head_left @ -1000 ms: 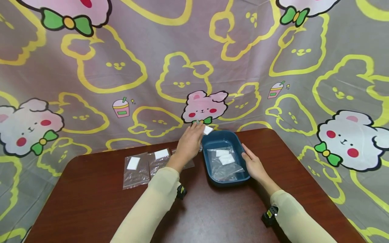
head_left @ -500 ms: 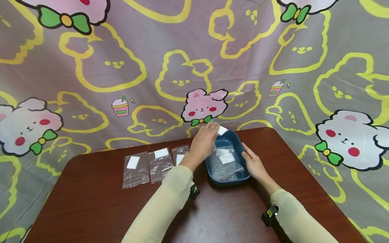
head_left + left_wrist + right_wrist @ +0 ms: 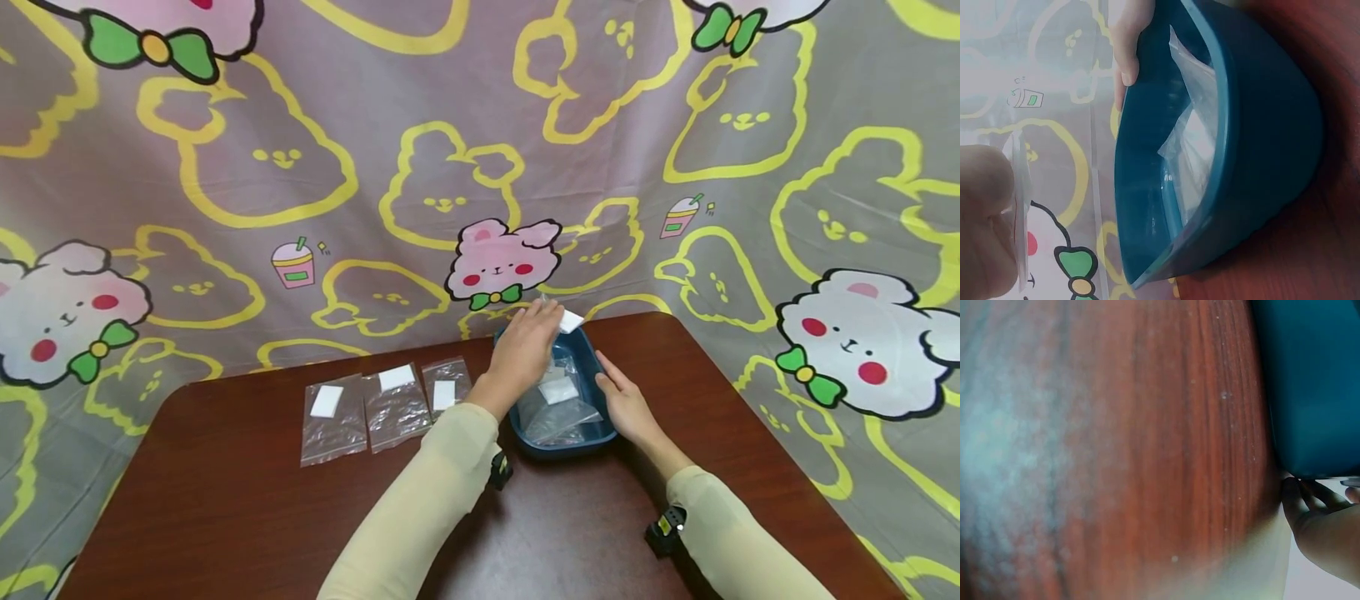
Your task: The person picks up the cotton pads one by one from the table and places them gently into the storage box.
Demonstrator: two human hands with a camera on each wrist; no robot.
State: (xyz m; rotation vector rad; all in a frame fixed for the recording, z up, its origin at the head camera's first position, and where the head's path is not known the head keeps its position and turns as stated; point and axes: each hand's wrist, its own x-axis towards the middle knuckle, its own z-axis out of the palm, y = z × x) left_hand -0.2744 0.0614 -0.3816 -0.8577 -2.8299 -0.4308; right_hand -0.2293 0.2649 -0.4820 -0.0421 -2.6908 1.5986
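Note:
My left hand (image 3: 527,343) pinches a clear zip-lock bag (image 3: 1020,212) holding a white flat piece (image 3: 571,321), above the left back part of a dark blue plastic basin (image 3: 531,446). In the left wrist view the bag stands edge-on beside the fingers. My right hand (image 3: 632,406) grips the basin's right wall, with the thumb (image 3: 1127,74) at the rim and the other fingers (image 3: 1317,495) outside. Inside the basin lie zip-lock bags (image 3: 562,417) with white pieces, overlapping and partly hidden by my left hand.
Left of the basin, three zip-lock bags lie in a row on the brown wooden table (image 3: 225,500): a left bag (image 3: 337,437), a middle bag (image 3: 393,412) and a right bag (image 3: 455,377). Each has a white piece. A patterned cloth (image 3: 420,83) hangs behind the table.
My left hand has moved right with its bag, from the basin's left side to above it, uncovering the right bag of the row. My right hand has stayed on the basin.

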